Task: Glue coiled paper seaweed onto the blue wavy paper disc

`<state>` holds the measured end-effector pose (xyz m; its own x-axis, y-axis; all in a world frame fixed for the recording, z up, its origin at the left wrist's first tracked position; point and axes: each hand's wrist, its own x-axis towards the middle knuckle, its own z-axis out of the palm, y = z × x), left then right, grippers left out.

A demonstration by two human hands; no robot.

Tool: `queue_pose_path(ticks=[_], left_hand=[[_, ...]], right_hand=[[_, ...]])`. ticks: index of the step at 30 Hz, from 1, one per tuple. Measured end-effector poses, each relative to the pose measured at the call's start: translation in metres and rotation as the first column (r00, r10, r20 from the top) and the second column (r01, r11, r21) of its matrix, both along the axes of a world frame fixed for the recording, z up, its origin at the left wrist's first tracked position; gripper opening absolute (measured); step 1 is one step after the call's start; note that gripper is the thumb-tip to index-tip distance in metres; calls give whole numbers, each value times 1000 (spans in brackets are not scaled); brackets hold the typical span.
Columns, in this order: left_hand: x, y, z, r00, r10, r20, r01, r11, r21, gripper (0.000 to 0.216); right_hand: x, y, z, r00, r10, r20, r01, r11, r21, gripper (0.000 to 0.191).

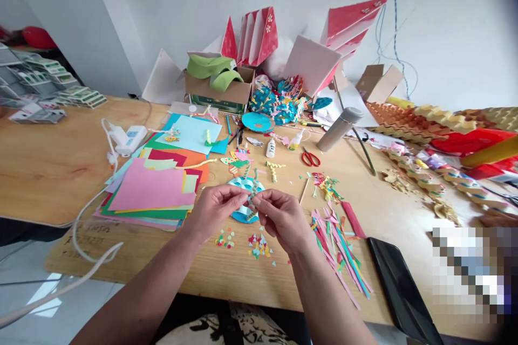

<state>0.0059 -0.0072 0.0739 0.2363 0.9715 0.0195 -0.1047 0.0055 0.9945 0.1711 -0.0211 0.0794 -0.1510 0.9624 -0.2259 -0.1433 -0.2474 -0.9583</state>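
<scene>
left hand (214,213), right hand (283,221) pinch a twisted paper strip (251,206).

Bright, even indoor light, faint shadows (edges bowed, fisheye-style)

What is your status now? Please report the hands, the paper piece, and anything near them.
Left hand and right hand pinching a thin twisted paper strip. Blue paper cutout directly beneath. Loose paper strips off to the right.
</scene>
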Motion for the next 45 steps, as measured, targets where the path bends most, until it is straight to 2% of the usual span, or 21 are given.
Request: queue_pose_path(ticks=[5, 9, 14, 23, 32, 40, 45], left_hand=[[-8, 2, 3, 1000, 13, -3, -13, 1000, -6, 15], [-14, 5, -4, 1000, 12, -12, -13, 998, -56, 23], [-20, 7, -13, 997, -20, -75, 16, 998, -58, 28], [-21, 6, -9, 993, -45, -110, 41, 999, -33, 37], [-22, 1, -13, 968, 2, -252, 25, 994, 107, 21], [-24, 2, -16, 975, -22, -220, 42, 995, 90, 22], [-25, 3, -18, 969, -44, -242, 68, 994, 89, 20]], right_hand=[[-12, 0, 1, 970, -89, 227, 47, 982, 185, 29], [-18, 2, -2, 942, -119, 314, 32, 962, 270, 26], [-23, 2, -8, 934, -108, 340, 17, 966, 259, 24], [-26, -3, -10, 912, -120, 393, 8, 961, 275, 22], [-25, -5, -12, 885, -111, 452, -23, 959, 281, 21], [-25, -8, -7, 869, -90, 487, -57, 958, 280, 22], [-17, -7, 0, 848, -152, 507, -27, 944, 329, 24]])
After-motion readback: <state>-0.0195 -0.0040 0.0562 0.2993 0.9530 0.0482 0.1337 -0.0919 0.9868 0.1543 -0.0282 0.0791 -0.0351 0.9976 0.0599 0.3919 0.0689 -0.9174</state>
